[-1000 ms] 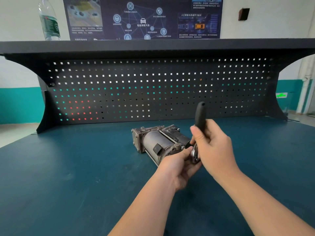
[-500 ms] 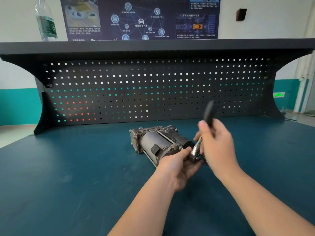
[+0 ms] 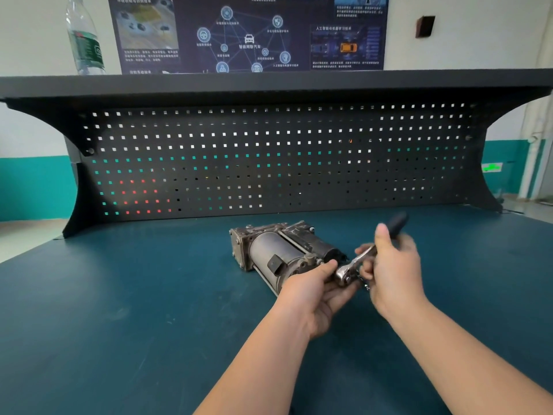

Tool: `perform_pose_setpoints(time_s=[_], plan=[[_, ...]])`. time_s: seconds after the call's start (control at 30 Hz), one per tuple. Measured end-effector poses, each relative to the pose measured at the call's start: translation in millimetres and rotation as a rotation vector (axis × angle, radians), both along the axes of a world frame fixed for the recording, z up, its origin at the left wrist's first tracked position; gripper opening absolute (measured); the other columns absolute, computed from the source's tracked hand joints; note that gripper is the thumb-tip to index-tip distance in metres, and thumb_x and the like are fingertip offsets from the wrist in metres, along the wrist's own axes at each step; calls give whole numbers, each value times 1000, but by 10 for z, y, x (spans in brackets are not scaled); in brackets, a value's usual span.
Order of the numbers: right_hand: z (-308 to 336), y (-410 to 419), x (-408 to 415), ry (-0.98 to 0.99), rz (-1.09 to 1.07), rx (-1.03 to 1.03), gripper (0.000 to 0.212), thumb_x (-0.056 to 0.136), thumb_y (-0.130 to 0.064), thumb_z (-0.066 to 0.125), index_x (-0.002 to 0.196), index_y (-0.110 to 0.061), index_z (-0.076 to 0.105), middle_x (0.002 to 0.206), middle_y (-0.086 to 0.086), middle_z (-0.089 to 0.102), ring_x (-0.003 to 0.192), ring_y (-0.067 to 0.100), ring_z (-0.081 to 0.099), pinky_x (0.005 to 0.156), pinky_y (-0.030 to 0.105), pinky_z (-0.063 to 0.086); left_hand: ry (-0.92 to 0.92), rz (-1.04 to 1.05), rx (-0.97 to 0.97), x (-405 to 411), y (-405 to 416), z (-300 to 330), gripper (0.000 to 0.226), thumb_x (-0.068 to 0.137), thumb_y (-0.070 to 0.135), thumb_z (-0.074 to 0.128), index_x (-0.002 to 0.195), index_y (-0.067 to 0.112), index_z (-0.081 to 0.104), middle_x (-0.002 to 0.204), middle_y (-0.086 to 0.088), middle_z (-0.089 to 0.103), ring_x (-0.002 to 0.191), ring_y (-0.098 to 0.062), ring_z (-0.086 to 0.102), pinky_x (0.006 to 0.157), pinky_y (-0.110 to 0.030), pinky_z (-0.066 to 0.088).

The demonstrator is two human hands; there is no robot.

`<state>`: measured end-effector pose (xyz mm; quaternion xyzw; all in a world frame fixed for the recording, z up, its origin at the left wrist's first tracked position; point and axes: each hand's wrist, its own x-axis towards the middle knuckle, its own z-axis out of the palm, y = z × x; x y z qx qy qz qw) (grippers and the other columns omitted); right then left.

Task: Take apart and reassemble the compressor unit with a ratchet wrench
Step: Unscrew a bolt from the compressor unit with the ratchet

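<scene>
Two hands at the near end of the compressor unit (image 3: 278, 253) on the bench (image 3: 125, 295)

Compressor unit lies on its side at mid-bench, long axis running away to the left; left hand (image 3: 311, 298) curls round its near end, just beside the ratchet wrench (image 3: 356, 263) head; right hand (image 3: 392, 271) grips the wrench's dark handle, which tilts up and right, blurred.

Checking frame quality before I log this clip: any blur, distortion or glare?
Head view: right hand and ratchet wrench handle motion-blurred; compressor unit and left hand fairly sharp; wide-angle bending of the shelf edges; daylight shows through pegboard holes; no harsh glare.
</scene>
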<state>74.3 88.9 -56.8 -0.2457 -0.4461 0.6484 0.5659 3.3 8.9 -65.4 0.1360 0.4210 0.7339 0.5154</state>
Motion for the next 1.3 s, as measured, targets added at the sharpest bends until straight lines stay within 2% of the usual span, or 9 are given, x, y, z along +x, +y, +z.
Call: perform_pose_setpoints(time_s=[0.13, 0.2, 0.3, 0.47, 0.53, 0.73, 0.8, 1.1, 1.3], plan=[[42, -232, 45, -401, -89, 906, 27, 88, -35, 57, 112, -40, 47, 75, -13, 68, 59, 3, 61, 56, 15, 45, 30, -23, -11, -28, -9, 0, 11, 90, 5, 55, 86, 2, 65, 63, -7, 68, 49, -12, 65, 45, -22, 54], [-4, -304, 17, -484, -122, 1016, 26, 85, -39, 55, 110, -41, 46, 80, -20, 66, 68, 5, 61, 62, 16, 45, 57, -34, -30, -41, -11, -10, 16, 90, 2, 51, 85, 6, 65, 64, -4, 66, 48, -10, 63, 44, -20, 52], [7, -233, -12, -316, -200, 699, 6, 93, -34, 54, 93, -28, 51, 62, -5, 63, 49, 4, 56, 50, 19, 43, 17, -23, -18, -34, -10, 5, 11, 92, 5, 53, 96, -1, 62, 65, -10, 67, 49, -15, 66, 45, -25, 55], [-34, 59, -16, 73, 50, -343, 28, 102, -26, 40, 79, -11, 42, 66, 11, 49, 24, 4, 34, 28, 13, 24, -1, -23, 6, 18, 15, 6, 19, 93, 8, 54, 104, -8, 56, 86, -22, 66, 58, -25, 68, 54, -30, 58], [-51, 48, -30, 97, 68, -367, 27, 103, -26, 40, 80, -11, 42, 66, 11, 48, 24, 3, 32, 28, 12, 23, 16, -12, -5, 20, 17, -9, 20, 93, 8, 55, 105, -8, 56, 90, -23, 66, 67, -28, 67, 54, -29, 59], [9, -210, 26, -399, -96, 890, 17, 89, -35, 51, 105, -36, 53, 65, -16, 61, 57, 2, 54, 57, 18, 45, 86, -40, -41, -22, -8, -10, 9, 89, 7, 59, 85, 3, 65, 67, -8, 68, 51, -14, 66, 46, -23, 54], [-33, -267, 5, -467, -175, 984, 22, 90, -36, 51, 111, -39, 50, 67, -26, 59, 63, 1, 56, 63, 18, 45, 107, -45, -54, -34, -16, -11, 10, 89, 5, 57, 86, 4, 67, 70, -7, 67, 51, -12, 65, 46, -21, 54], [-38, 53, -9, 107, 114, -482, 30, 103, -27, 38, 78, -11, 42, 69, 9, 46, 39, 4, 35, 28, 12, 24, 49, -36, -28, 9, 2, 6, 14, 92, 6, 54, 98, -7, 56, 83, -21, 65, 71, -28, 65, 56, -30, 58], [65, -195, 45, -317, -100, 715, 4, 94, -32, 51, 96, -31, 54, 61, -4, 61, 48, 5, 53, 47, 18, 43, 44, -54, -13, -10, -9, 11, 12, 91, 9, 57, 90, -2, 63, 69, -11, 68, 53, -17, 68, 48, -25, 56]])
